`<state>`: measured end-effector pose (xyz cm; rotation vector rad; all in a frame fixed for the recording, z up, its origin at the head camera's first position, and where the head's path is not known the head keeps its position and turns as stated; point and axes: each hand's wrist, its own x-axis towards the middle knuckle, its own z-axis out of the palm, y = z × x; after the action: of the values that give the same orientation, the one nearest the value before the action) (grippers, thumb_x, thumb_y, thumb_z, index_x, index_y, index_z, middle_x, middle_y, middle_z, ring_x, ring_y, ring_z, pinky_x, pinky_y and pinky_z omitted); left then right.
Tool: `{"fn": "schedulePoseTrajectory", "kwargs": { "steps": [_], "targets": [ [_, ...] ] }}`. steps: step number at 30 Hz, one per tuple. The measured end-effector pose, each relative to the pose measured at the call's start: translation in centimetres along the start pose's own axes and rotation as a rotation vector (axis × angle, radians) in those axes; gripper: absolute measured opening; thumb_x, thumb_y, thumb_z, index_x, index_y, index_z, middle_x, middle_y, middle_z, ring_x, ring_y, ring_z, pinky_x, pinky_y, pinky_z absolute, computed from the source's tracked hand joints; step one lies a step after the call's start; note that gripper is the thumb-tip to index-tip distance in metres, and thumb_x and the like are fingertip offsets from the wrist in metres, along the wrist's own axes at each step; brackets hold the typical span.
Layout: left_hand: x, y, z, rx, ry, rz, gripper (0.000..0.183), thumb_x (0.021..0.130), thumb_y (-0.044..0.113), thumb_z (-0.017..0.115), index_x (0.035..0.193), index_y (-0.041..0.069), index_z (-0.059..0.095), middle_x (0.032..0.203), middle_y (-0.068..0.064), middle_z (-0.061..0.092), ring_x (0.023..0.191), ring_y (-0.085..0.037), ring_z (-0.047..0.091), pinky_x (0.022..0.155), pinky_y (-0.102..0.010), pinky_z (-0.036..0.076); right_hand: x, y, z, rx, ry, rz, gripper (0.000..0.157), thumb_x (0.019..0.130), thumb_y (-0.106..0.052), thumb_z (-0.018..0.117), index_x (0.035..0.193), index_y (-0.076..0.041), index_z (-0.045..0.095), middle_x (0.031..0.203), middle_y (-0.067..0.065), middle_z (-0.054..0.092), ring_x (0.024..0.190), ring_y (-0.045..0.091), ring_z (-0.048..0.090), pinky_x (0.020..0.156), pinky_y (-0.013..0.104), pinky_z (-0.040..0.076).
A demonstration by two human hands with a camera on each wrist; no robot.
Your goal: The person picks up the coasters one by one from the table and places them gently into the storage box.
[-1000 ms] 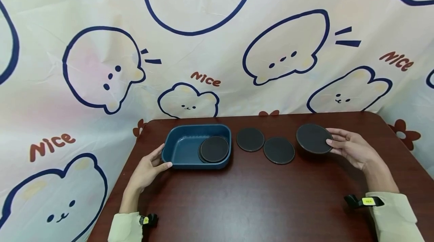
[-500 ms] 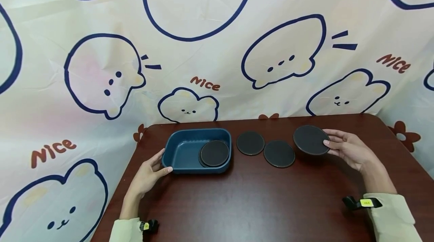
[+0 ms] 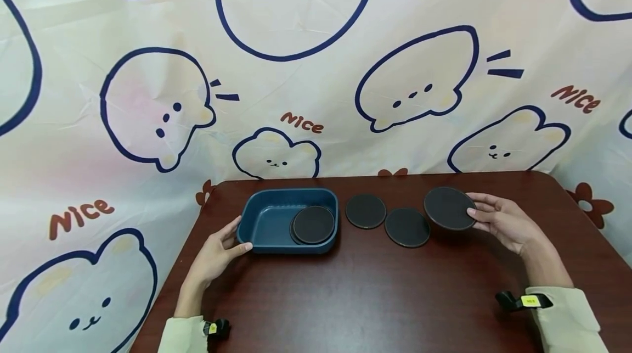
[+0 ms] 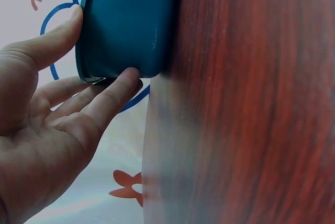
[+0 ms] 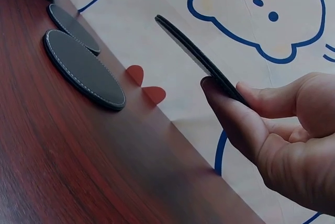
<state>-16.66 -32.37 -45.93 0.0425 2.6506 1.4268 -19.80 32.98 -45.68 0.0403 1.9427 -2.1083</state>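
Note:
My right hand [image 3: 503, 224] pinches a round black coaster [image 3: 448, 208] at its right edge, thumb on top and fingers beneath. In the right wrist view this coaster [image 5: 196, 54] is seen nearly edge-on, tilted and raised above the table. My left hand [image 3: 214, 257] holds the left end of a blue rectangular bin [image 3: 288, 248], with the thumb at its near corner and fingers along the side. Inside the bin's right part lie stacked coasters [image 3: 313, 225]. Two more coasters lie flat on the table between bin and right hand, one farther back [image 3: 365, 211] and one nearer [image 3: 407, 227].
The dark red-brown wooden table [image 3: 365, 298] has its far edge just behind the bin and coasters. Close beyond it hangs a pale cloth [image 3: 336, 84] with cartoon outlines. Each wrist carries a small black camera strap, as on the right wrist [image 3: 523, 301].
My right hand has drifted slightly left with the coaster, closer to the nearer coaster on the table. The left hand stays at the bin. The head view has tilted a little upward.

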Motion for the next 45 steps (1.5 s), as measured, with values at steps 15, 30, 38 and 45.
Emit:
{"fn": "schedulePoseTrajectory", "kwargs": {
  "steps": [15,30,38,45],
  "targets": [
    [0.1,0.1,0.1,-0.002,-0.003,-0.002,0.083,0.104,0.015,0.073,0.172,0.008,0.025,0.168,-0.027,0.041,0.149,-0.044,0.051,0.109,-0.046,0.056,0.9,-0.1,2.4,-0.002,-0.026,-0.002,0.072,0.106,-0.007,0.067,0.165,0.003,0.026,0.114,-0.014,0.076,0.098,0.007,0.078,0.085,0.024,0.064],
    [0.0,0.2,0.1,0.004,-0.001,-0.010,0.083,0.104,0.015,0.073,0.171,0.008,0.025,0.167,-0.028,0.042,0.148,-0.045,0.052,0.110,-0.049,0.055,1.7,-0.5,5.0,-0.050,-0.033,-0.001,0.078,0.107,-0.013,0.068,0.168,0.002,0.022,0.119,-0.013,0.071,0.103,0.007,0.077,0.093,0.025,0.063],
    [-0.1,0.2,0.2,0.005,-0.005,-0.007,0.083,0.104,0.015,0.073,0.172,0.008,0.025,0.167,-0.028,0.042,0.148,-0.046,0.052,0.110,-0.052,0.054,2.3,0.3,6.2,-0.078,-0.041,0.020,0.074,0.109,-0.011,0.064,0.169,0.000,0.023,0.125,-0.008,0.068,0.105,0.007,0.076,0.093,0.025,0.062],
    [0.0,0.4,0.1,0.012,0.001,-0.005,0.083,0.104,0.015,0.073,0.171,0.008,0.025,0.168,-0.027,0.041,0.149,-0.046,0.051,0.111,-0.053,0.052,2.7,0.5,7.0,-0.084,-0.047,0.021,0.072,0.109,-0.011,0.062,0.169,0.000,0.024,0.127,-0.005,0.067,0.107,0.006,0.076,0.095,0.025,0.062]
  ]
}}
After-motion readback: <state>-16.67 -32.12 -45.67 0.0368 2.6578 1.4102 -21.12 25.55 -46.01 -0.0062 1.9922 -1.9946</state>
